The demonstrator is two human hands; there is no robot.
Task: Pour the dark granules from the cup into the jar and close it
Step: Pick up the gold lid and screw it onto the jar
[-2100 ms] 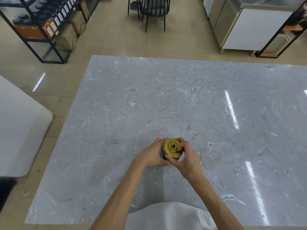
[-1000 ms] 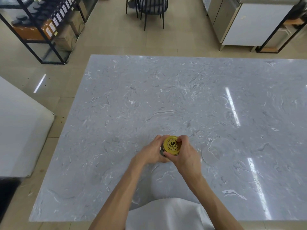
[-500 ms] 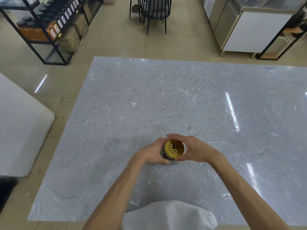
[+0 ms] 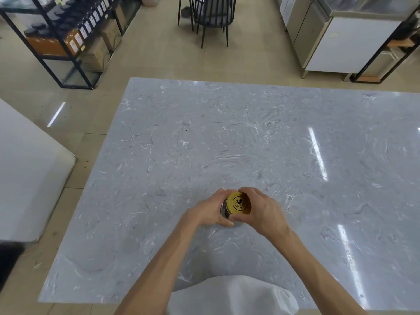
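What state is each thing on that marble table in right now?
jar: upright on the table, held by the left hand
gold lid: on the jar, gripped by the right hand
clear cup: standing apart to the right, looks empty

The jar point(image 4: 225, 210) stands on the table point(image 4: 227, 142), near its near edge, with the lid point(image 4: 239, 203) on top. The left hand point(image 4: 210, 211) lies at the jar's left, the right hand point(image 4: 264, 211) at its right. The cup point(image 4: 305, 206) stands just right of the right hand.
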